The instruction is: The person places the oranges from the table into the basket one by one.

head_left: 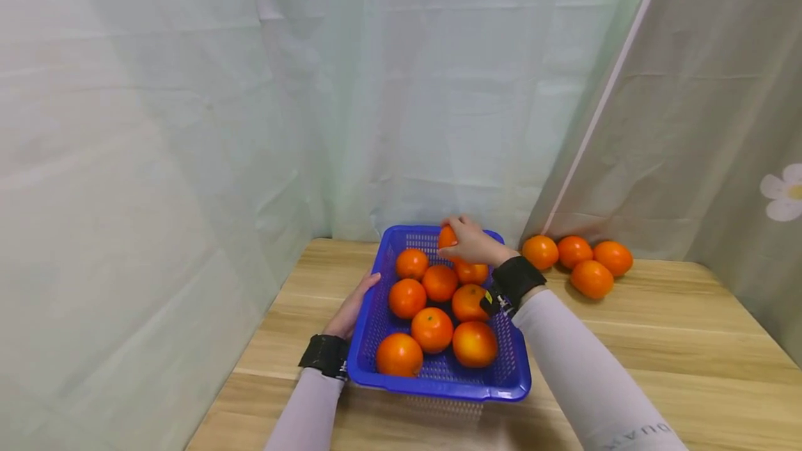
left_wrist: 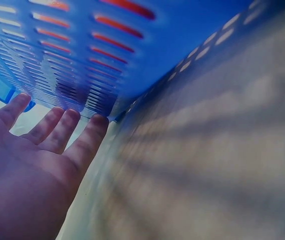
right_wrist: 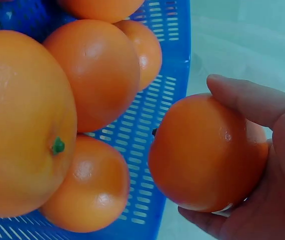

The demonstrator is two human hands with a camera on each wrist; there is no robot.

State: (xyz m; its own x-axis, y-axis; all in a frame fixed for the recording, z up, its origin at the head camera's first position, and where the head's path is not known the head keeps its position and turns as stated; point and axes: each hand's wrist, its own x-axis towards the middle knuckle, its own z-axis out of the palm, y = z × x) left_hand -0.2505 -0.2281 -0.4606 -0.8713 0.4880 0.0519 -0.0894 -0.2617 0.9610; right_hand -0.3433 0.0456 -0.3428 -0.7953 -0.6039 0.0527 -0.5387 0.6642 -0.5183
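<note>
A blue perforated plastic basket (head_left: 438, 386) stands on the wooden table with several oranges (head_left: 432, 330) inside. Over its far end my right hand (head_left: 474, 241) grips one orange (right_wrist: 207, 152), thumb on one side and fingers curled round the other, as the right wrist view shows. Other oranges lie in the basket just below that hand. At the basket's left side is my left hand (head_left: 352, 308); its fingers, fairly straight in the left wrist view, rest against the outer slotted wall (left_wrist: 57, 65).
Right of the basket, several more oranges (head_left: 592, 279) sit together near the back edge of the wooden table (head_left: 677, 353). Pale curtains (head_left: 451, 89) hang behind the table and along its left side.
</note>
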